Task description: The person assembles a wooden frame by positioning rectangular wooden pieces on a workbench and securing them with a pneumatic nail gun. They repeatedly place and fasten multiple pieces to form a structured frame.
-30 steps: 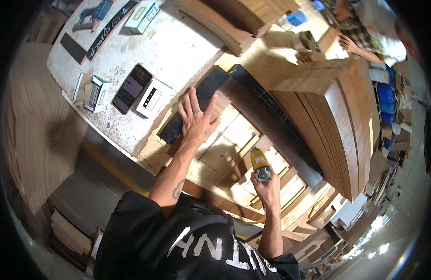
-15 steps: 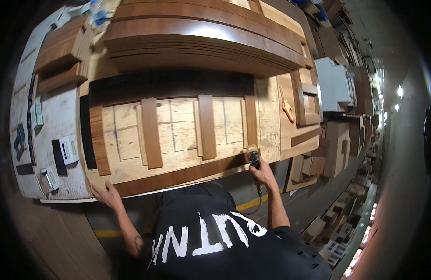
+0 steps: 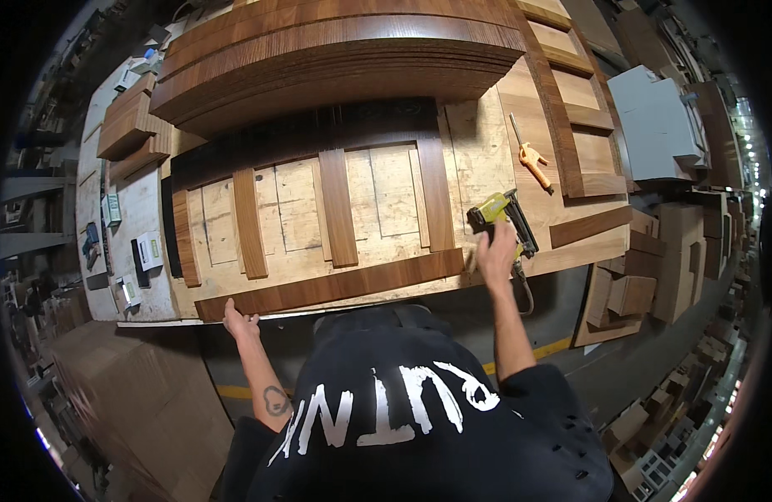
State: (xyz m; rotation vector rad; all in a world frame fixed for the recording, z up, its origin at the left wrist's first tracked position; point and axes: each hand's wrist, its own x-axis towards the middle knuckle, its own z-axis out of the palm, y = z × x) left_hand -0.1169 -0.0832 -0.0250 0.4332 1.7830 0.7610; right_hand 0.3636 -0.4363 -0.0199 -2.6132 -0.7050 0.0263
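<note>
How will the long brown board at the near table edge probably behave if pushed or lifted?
The long brown board is probably stiff: its visible grain suggests wood. Lying flat on its broad face, it would likely slide rather than roll. Being long and narrow, it may swing awkwardly if lifted by one end.

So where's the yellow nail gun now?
In the head view, the nail gun is right of centre, at the right hand, below-left of the orange-handled tool.
</note>
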